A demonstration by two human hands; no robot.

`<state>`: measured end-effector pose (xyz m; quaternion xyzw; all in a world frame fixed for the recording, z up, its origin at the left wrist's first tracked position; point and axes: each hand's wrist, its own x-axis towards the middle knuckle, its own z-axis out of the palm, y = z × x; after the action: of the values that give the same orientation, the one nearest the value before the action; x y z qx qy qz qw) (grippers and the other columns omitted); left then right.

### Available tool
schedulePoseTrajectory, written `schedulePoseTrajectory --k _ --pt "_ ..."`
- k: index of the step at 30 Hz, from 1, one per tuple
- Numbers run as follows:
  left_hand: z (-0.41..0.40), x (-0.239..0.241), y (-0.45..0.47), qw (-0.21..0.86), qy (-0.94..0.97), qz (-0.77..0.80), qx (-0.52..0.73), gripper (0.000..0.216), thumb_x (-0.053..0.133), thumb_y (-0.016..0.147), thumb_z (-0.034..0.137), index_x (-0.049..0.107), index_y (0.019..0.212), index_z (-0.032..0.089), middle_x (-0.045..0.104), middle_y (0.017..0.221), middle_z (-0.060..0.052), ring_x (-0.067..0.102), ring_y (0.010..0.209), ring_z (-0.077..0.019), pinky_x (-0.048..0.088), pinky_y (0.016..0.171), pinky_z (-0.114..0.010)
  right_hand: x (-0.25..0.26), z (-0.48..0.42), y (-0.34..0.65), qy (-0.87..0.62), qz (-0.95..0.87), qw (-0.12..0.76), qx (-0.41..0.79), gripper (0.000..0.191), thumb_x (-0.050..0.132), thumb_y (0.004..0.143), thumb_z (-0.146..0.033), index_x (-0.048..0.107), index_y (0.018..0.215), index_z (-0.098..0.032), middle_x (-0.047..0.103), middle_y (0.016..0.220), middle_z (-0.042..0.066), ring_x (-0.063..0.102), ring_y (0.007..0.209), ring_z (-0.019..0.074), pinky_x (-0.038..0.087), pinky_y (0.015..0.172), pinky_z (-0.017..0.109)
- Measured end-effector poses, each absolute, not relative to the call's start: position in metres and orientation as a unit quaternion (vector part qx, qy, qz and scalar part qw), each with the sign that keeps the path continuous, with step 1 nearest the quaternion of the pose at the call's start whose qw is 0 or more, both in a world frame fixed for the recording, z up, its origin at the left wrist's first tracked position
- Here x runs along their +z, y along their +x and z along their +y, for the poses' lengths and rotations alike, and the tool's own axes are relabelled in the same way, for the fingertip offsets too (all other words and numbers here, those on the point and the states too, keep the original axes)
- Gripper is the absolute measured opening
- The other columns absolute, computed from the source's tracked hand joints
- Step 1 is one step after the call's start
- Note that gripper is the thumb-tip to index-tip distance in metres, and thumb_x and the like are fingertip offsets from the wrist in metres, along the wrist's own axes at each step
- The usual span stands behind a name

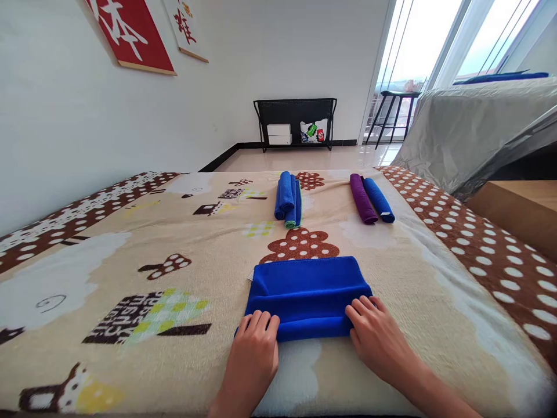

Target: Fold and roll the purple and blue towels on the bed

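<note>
A blue towel (308, 290) lies spread on the patterned blanket in front of me, its near edge folded or rolled over. My left hand (256, 342) grips the near left corner with its fingers curled over the cloth. At the near right corner, my right hand (369, 322) holds the same edge, fingers bent and thumb below. A small white tag shows at the towel's left side. Beyond it lie several rolled blue towels (287, 197) in a small pile, one with a green edge. To their right, a purple rolled towel (363, 198) rests beside a blue rolled towel (378, 200).
The cream blanket (174, 273) has brown polka-dot borders. A black rack (296, 107) with white boxes stands by the far wall. At right are a cardboard box (517, 209), a plastic-covered piece of furniture (483, 116) and a dark stool (394, 107) near the window.
</note>
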<state>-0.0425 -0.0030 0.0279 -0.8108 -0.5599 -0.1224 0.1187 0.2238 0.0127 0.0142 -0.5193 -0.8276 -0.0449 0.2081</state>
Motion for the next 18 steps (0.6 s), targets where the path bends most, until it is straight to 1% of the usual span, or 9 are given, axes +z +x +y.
schedulePoseTrajectory --k 2,3,5,7,9,10,14,16,18 --pt "-0.002 0.024 -0.03 0.131 -0.818 -0.54 -0.146 0.04 0.042 0.078 0.001 0.069 0.104 0.015 0.071 0.099 -0.01 0.065 0.094 -0.0265 0.052 0.088 -0.044 0.011 0.012 0.209 -0.507 -0.834 0.214 -0.051 0.03 0.044 0.08 -0.001 0.067 0.093 -0.018 0.068 0.099 0.008 0.058 0.093 0.023 0.04 0.091 0.041" --pt "0.0 0.021 -0.023 0.125 -0.829 -0.521 -0.162 0.045 0.042 0.08 0.003 0.066 0.116 0.014 0.071 0.112 -0.011 0.064 0.105 -0.0263 0.05 0.096 -0.044 0.01 0.012 0.201 -0.493 -0.841 0.216 -0.05 0.036 0.043 0.084 -0.003 0.067 0.107 -0.016 0.068 0.111 0.008 0.058 0.103 0.0226 0.039 0.098 0.041" --pt "0.007 0.017 -0.011 0.086 -0.856 -0.479 -0.177 0.05 0.043 0.086 0.009 0.055 0.135 0.013 0.065 0.133 -0.01 0.059 0.122 -0.0236 0.045 0.107 -0.042 0.009 0.014 0.188 -0.454 -0.865 0.211 -0.036 0.042 0.045 0.092 -0.012 0.057 0.131 -0.016 0.061 0.132 0.007 0.054 0.12 0.0203 0.035 0.108 0.037" --pt "0.014 0.013 -0.006 0.048 -0.874 -0.457 -0.161 0.048 0.041 0.094 0.017 0.048 0.142 0.016 0.059 0.142 -0.007 0.055 0.13 -0.0204 0.042 0.11 -0.04 0.008 0.015 0.185 -0.423 -0.885 0.192 -0.023 0.047 0.048 0.097 -0.028 0.048 0.143 -0.016 0.054 0.143 0.006 0.049 0.13 0.0199 0.034 0.113 0.037" --pt "0.017 0.01 -0.015 0.04 -0.877 -0.459 -0.137 0.048 0.04 0.1 0.026 0.042 0.147 0.019 0.055 0.147 -0.005 0.051 0.134 -0.0189 0.042 0.111 -0.039 0.006 0.017 0.199 -0.422 -0.89 0.169 -0.025 0.057 0.048 0.099 -0.043 0.041 0.149 -0.016 0.047 0.149 0.007 0.046 0.135 0.0219 0.035 0.114 0.04" --pt "0.017 0.008 -0.024 0.047 -0.873 -0.468 -0.129 0.049 0.041 0.101 0.03 0.04 0.148 0.021 0.053 0.149 -0.005 0.049 0.136 -0.0189 0.041 0.111 -0.039 0.004 0.018 0.211 -0.433 -0.886 0.161 -0.033 0.059 0.047 0.1 -0.046 0.04 0.15 -0.016 0.046 0.15 0.008 0.045 0.136 0.0224 0.036 0.113 0.041" --pt "0.008 -0.003 -0.071 0.105 -0.815 -0.553 -0.137 0.049 0.044 0.1 0.036 0.043 0.147 0.021 0.052 0.149 -0.006 0.05 0.135 -0.0227 0.036 0.113 -0.044 -0.01 0.019 0.268 -0.498 -0.848 0.161 -0.083 0.056 0.043 0.102 -0.048 0.043 0.147 -0.015 0.048 0.148 0.01 0.046 0.136 0.0226 0.037 0.112 0.042" --pt "0.002 -0.005 -0.082 0.135 -0.775 -0.599 -0.149 0.048 0.044 0.1 0.037 0.047 0.144 0.018 0.055 0.146 -0.01 0.052 0.134 -0.0273 0.03 0.115 -0.051 -0.013 0.017 0.281 -0.523 -0.83 0.158 -0.11 0.055 0.042 0.102 -0.048 0.047 0.145 -0.013 0.05 0.147 0.011 0.045 0.137 0.024 0.033 0.115 0.046" --pt "-0.002 -0.002 -0.076 0.162 -0.752 -0.617 -0.164 0.046 0.044 0.099 0.034 0.051 0.14 0.015 0.056 0.144 -0.013 0.052 0.133 -0.0307 0.021 0.116 -0.058 -0.009 0.015 0.274 -0.54 -0.817 0.156 -0.13 0.052 0.042 0.103 -0.044 0.05 0.142 -0.01 0.048 0.148 0.013 0.042 0.14 0.0266 0.027 0.117 0.05"
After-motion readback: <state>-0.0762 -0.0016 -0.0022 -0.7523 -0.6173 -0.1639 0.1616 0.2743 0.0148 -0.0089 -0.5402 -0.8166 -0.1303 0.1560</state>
